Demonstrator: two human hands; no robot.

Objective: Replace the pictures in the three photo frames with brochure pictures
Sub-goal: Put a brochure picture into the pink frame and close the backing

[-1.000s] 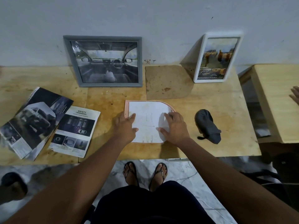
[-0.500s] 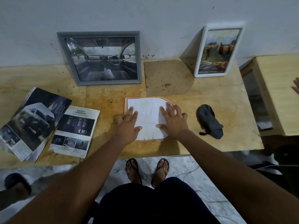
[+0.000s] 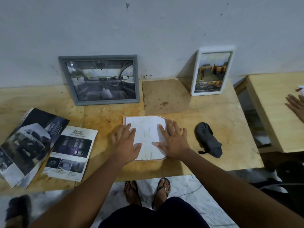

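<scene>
A pink photo frame lies face down near the table's front edge, with a white sheet of paper laid in its back. My left hand rests flat on the sheet's left side and my right hand rests flat on its right side, fingers spread. The frame's brown backing board lies just behind it. A grey frame with a car-interior picture and a white frame with a yellow-toned car picture lean on the wall. An open brochure and a loose "SAFETY" page lie at the left.
A dark grey pouch lies to the right of the pink frame. A second wooden table stands at the right, with another person's hand over it. My sandalled feet are below the table's front edge.
Both hands have slid forward over the sheet and their fingers have spread out flat. The camera has tilted up, so more wall shows.
</scene>
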